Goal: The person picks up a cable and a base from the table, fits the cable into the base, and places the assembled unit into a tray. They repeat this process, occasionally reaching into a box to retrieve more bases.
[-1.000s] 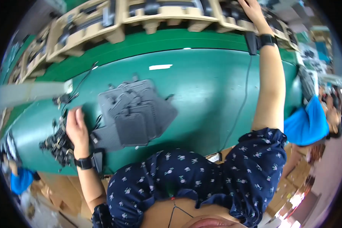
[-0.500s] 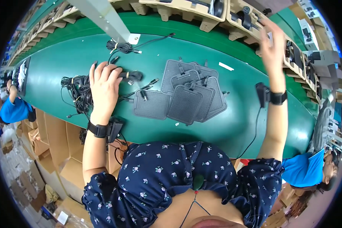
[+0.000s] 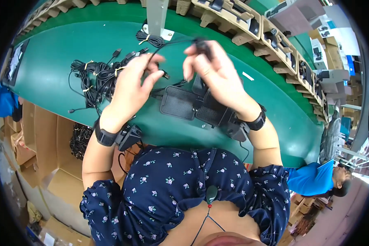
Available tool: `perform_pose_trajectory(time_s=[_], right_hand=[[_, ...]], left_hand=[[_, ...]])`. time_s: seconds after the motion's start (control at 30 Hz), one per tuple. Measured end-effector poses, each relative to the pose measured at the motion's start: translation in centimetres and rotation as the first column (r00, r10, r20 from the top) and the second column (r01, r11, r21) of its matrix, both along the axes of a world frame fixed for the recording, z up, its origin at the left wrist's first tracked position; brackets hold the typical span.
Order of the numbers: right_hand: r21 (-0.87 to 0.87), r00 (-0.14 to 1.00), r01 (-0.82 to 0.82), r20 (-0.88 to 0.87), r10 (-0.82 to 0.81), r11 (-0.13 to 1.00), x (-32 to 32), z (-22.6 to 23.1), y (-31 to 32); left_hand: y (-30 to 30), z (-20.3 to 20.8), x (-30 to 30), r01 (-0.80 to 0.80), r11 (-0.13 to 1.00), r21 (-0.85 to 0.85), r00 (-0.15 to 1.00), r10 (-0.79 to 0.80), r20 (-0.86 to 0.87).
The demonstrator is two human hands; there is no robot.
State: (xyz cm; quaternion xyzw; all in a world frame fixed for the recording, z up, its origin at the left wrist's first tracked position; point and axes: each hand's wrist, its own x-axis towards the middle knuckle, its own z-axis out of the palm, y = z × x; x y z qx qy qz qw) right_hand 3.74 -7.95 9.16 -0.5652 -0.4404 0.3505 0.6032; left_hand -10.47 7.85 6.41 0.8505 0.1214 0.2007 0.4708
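My left hand [image 3: 131, 84] is over the right side of a heap of black cables [image 3: 95, 76]. Its thumb and fingers are apart, with no held thing visible between them. A small cable plug [image 3: 165, 74] shows beside the thumb. One black cable [image 3: 174, 42] arcs from the left fingers toward my right hand [image 3: 219, 78]. Blurred by motion, my right fingers curl around a dark object [image 3: 202, 47] whose kind I cannot make out. Beneath that hand lie flat dark grey textured pads [image 3: 178, 102], partly covered by my forearm.
A tied cable coil [image 3: 151, 39] lies beside a metal post [image 3: 156, 18]. Moulded trays of black parts [image 3: 233, 18] line the far edge. White paper [image 3: 247, 76] lies right of the pads. Cardboard boxes [image 3: 63, 164] stand below left. A person in blue [image 3: 311, 180] is at right.
My right hand has come from the trays at the far right to above the pads, now with a dark object. My left hand has moved slightly right and its fingers lifted. The view has shifted.
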Motion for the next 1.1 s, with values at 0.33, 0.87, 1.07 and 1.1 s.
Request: perform_pose_trajectory(time_s=[0.33,0.87,1.07,1.1], right_hand=[[0.130,0.595,0.298,0.749,-0.290,0.946,-2.5,-2.2,0.0],[-0.128,0.253,0.029,0.960,0.116,0.991,0.2,-0.4,-5.5],[-0.399,0.600,0.102,0.756,0.263,0.912,0.6,-0.8,-9.3],[-0.259,0.573,0.158,0.810,0.125,0.953,1.0,-1.3,-10.0]], left_hand=[[-5.8,-3.0,1.9,0.283,0.279,-0.917,0.946,-0.241,0.219],[-6.5,-2.5,2.9,0.233,0.350,-0.907,0.770,-0.637,-0.047],[-6.6,-0.5,4.0,0.141,0.120,-0.983,0.685,-0.729,0.009],[-7.3,-0.5,4.3,0.212,0.205,-0.956,0.703,-0.711,0.003]])
